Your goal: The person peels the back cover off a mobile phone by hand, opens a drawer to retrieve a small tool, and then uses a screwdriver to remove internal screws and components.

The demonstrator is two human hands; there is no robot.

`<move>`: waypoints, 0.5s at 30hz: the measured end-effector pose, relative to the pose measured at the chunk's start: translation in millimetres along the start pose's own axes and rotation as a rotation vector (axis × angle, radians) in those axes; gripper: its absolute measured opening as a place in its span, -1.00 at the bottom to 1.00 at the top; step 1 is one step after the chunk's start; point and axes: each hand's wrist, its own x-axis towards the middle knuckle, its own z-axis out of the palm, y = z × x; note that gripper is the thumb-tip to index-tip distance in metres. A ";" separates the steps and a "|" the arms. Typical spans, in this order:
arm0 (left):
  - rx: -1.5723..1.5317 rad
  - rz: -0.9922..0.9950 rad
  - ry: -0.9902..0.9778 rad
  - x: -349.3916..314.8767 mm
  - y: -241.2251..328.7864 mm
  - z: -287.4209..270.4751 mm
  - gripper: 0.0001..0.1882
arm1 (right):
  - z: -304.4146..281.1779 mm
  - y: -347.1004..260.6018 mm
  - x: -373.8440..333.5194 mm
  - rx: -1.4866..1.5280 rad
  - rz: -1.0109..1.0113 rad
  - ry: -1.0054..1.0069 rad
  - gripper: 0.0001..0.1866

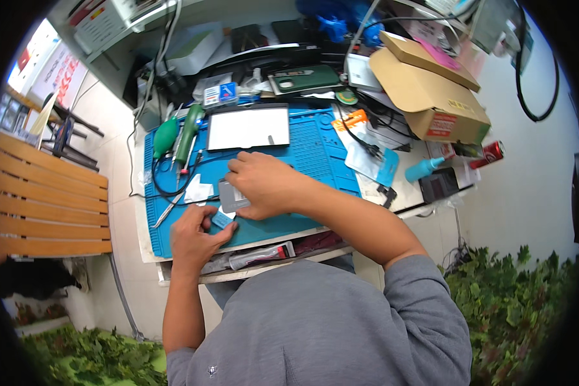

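Observation:
My left hand [194, 237] pinches a small blue rectangular piece [222, 220] with pale marks between thumb and fingers, low over the blue work mat [309, 151]. Just above it, my right hand [264, 183] reaches across and grips a flat grey rectangular piece [233, 198] from its right side. Something white lies between the two pieces, too small to make out. Crumpled white paper [198, 190] rests on the mat left of the grey piece. Beside it, a thin metal hand tool [168, 211] lies slanted on the mat.
A white-topped tray [249, 128] stands behind my hands. Back left are a green air blower [166, 137] and a green-handled tool [188, 134] with a cable. An open cardboard box [424, 96], a light-blue bottle [423, 169] and a red can [487, 155] crowd the right.

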 end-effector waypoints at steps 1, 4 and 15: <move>-0.020 -0.021 -0.009 0.7 -0.6 -0.1 -0.57 | 1.3 0.3 -0.1 -0.002 -0.007 0.007 -0.36; -0.036 -0.045 -0.037 -0.9 -4.2 -5.2 -0.57 | 1.9 -4.0 0.7 -0.011 -0.009 0.010 -0.37; -0.033 0.021 -0.019 1.6 -8.9 -14.8 -0.58 | -8.7 -16.2 3.7 -0.038 0.103 -0.038 -0.39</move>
